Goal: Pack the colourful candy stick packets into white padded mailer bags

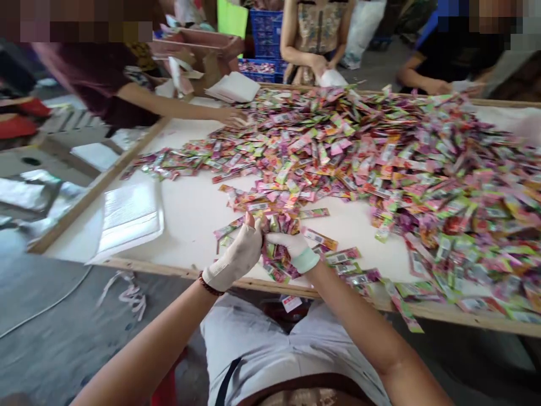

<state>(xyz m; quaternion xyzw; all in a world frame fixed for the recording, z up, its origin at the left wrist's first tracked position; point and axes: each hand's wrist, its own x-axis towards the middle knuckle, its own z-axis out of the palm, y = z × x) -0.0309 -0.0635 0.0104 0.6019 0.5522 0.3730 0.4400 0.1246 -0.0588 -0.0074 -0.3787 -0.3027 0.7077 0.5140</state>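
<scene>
Both my hands wear white cloth gloves and meet at the near edge of the table. My left hand is closed round one side of a bunch of colourful sachets, thumb tip poking out on top. My right hand grips the same bunch from the other side. A huge heap of the same pink, green and yellow sachets covers the middle and right of the table, just beyond my hands. A few loose sachets lie right of my right hand.
A stack of clear plastic bags lies at the table's left. Three other people work at the far side; one person's hand reaches into the heap. A cardboard box, white bags and blue crates stand behind.
</scene>
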